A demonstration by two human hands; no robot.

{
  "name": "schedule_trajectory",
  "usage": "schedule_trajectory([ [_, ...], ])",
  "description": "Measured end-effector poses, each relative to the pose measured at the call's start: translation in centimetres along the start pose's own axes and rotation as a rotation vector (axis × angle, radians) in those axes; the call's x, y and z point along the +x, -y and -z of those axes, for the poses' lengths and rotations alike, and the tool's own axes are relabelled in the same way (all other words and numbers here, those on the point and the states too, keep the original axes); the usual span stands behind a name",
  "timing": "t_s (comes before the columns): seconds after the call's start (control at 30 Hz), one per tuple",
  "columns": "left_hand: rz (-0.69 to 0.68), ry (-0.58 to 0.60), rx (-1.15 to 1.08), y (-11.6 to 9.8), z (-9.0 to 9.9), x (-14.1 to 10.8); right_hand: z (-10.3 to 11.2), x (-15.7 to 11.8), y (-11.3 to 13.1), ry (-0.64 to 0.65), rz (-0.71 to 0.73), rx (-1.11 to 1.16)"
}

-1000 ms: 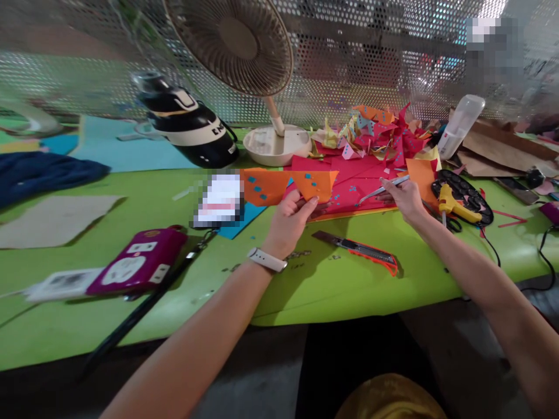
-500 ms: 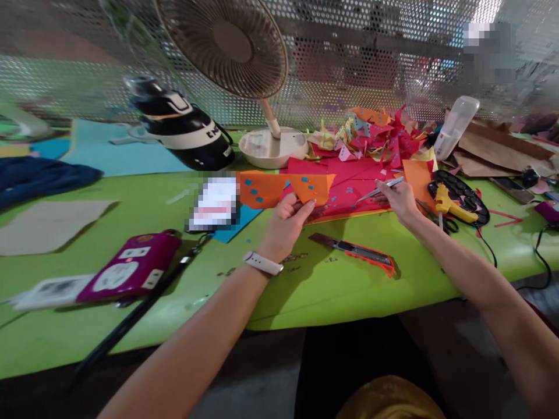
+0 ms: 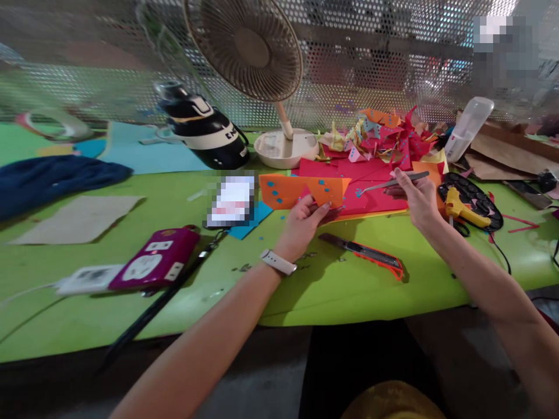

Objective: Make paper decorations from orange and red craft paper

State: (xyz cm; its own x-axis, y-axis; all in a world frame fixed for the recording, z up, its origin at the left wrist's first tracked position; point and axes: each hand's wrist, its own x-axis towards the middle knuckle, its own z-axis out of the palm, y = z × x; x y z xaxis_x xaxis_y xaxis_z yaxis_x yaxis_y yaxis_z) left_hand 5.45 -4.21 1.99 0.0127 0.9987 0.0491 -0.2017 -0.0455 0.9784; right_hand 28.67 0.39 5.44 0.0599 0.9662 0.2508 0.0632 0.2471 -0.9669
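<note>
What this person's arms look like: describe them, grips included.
The left arm and right arm show no sleeves. A white wrist strap with small holes circles the left; the right shows none. Left grip and right grip are ungloved.

Both arms [image 3: 218, 334] extend forward; the left hand [image 3: 301, 224] pinches, the right hand [image 3: 419, 201] seems curled likewise.

Wore a slim whitish strap [image 3: 278, 262] around the left wrist, smooth, with small dark marks along its band. Had the left hand [image 3: 301, 226] and the right hand [image 3: 420, 201] bare, likewise both forearms [image 3: 218, 334] as far as visible. Showed a rounded stretch of mustard-yellow cloth [image 3: 393, 402] low down, with black clothing [image 3: 349, 364] above, too dark for making out cut or seams.
</note>
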Motion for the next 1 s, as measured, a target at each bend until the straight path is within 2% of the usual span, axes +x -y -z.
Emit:
schedule_trajectory([
  [0.2,0.041,0.08,0.014,0.6,-0.5,-0.1,-2.0,-1.7,0.6,0.042,0.005,0.038],
  [0.33,0.057,0.108,0.008,0.7,-0.7,-0.1,-2.4,-1.8,0.4,0.055,-0.008,0.029],
  [0.5,0.027,0.054,-0.003,0.5,-0.7,0.0,-2.1,-1.7,0.4,0.091,-0.006,0.021],
  [0.6,-0.003,-0.001,0.004,0.4,-0.5,0.0,-2.2,-2.1,0.3,0.172,-0.036,0.002],
  [0.73,0.008,-0.007,0.018,0.3,-0.3,-0.2,-2.4,-2.3,-0.2,0.261,-0.099,-0.05],
  [0.9,-0.018,-0.021,0.081,-0.2,0.0,-0.2,-2.1,-1.7,-1.3,0.251,-0.175,-0.033],
  [1.0,-0.035,-0.052,0.09,-0.4,0.3,-0.1,-2.2,-1.8,-1.4,0.259,-0.145,-0.035],
])
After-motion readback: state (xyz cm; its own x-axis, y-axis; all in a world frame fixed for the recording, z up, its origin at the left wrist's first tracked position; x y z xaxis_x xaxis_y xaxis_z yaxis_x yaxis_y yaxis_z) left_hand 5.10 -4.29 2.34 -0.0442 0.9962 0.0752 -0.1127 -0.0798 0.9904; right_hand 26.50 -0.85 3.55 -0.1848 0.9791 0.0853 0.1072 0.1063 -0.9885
